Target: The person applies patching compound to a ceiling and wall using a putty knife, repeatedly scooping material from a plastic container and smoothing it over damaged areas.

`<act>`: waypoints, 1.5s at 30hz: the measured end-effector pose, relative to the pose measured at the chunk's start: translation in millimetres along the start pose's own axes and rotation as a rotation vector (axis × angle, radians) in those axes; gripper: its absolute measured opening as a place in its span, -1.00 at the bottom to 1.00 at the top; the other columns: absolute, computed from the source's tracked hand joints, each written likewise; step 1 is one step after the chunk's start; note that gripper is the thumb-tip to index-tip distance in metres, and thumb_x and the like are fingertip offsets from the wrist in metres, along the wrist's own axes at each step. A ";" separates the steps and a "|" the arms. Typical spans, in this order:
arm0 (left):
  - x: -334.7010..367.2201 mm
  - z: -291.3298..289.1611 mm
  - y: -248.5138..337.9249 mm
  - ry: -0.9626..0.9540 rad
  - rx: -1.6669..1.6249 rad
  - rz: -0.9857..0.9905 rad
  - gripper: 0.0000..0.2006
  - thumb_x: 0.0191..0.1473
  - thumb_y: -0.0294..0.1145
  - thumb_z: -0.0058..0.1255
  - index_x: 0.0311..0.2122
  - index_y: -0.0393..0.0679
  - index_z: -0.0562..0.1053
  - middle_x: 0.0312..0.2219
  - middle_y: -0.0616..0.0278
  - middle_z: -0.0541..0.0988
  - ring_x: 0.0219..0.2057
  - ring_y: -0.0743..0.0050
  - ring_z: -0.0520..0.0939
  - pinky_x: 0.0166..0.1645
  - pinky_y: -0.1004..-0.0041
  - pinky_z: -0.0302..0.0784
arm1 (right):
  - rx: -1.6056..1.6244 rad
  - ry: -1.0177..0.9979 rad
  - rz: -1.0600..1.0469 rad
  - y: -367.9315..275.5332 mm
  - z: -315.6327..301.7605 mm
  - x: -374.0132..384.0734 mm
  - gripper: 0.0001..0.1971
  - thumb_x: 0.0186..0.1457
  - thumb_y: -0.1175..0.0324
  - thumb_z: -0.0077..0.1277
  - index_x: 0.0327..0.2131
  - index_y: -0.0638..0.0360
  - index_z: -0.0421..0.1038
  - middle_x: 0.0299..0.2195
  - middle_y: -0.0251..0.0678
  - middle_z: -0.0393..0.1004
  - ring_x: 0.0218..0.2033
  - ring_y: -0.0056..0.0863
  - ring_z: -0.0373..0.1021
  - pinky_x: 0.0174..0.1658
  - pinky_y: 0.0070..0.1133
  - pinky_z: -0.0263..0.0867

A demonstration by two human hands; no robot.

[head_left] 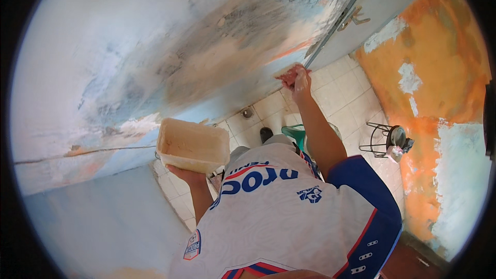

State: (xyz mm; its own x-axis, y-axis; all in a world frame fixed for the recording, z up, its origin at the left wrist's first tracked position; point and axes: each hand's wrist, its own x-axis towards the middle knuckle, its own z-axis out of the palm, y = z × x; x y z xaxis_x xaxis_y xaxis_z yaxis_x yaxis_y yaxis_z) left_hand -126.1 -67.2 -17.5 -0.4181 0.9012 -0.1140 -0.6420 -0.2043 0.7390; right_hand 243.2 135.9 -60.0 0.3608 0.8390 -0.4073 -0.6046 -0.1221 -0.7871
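Note:
My left hand (188, 176) holds up a rectangular tub (192, 145) full of beige putty, gripping it from below. My right hand (300, 81) is stretched out to the worn blue wall (155, 57) and presses a flat reddish scraper (289, 74) against it low down, near the door frame. A broad beige patch of putty spreads over the wall left of the scraper. My white, blue and red shirt fills the lower middle of the view.
White floor tiles (341, 93) with a round drain (247, 112) lie below. A green plastic object (295, 133) stands by my legs. A black wire stand (385, 140) holds items by the peeling orange wall (439, 72). A grey door (382, 5) is at the top right.

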 end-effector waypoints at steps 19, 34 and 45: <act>40.3 -8.4 21.5 -0.072 -0.036 -0.125 -0.08 -0.02 0.50 -0.14 0.31 0.10 0.08 0.26 0.24 0.17 0.27 0.10 0.21 0.30 0.06 0.24 | 0.005 -0.339 -0.546 -225.5 113.6 -24.1 -0.78 0.12 0.36 -0.25 -0.35 0.32 0.36 -0.55 -0.16 0.44 -0.59 -0.39 0.36 -0.49 -0.51 0.36; 66.9 -50.9 47.0 -0.085 -0.034 -0.208 -0.08 -0.01 0.50 -0.17 0.31 0.07 0.08 0.27 0.25 0.18 0.26 0.14 0.22 0.31 0.07 0.20 | 0.009 -0.140 -0.303 -207.5 154.8 45.2 -0.74 0.21 0.29 -0.22 -0.35 0.31 0.38 -0.55 -0.11 0.45 -0.65 -0.40 0.31 -0.66 -0.60 0.19; 74.6 -41.2 33.7 -0.165 -0.083 -0.267 -0.09 0.00 0.51 -0.19 0.32 0.08 0.08 0.27 0.24 0.18 0.27 0.13 0.21 0.32 0.08 0.20 | -0.097 0.137 -0.080 -16.6 40.1 65.4 -0.69 0.23 0.23 -0.21 -0.56 0.10 0.31 -0.72 -0.28 0.38 -0.77 -0.47 0.27 -0.73 -0.59 0.18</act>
State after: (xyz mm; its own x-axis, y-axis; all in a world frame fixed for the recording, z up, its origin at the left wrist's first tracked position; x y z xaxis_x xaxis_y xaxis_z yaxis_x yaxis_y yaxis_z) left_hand -205.3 -22.6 -28.5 -0.1225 0.9756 -0.1824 -0.7677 0.0233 0.6403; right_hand 248.3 214.0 -55.1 0.5022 0.7690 -0.3954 -0.5010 -0.1140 -0.8579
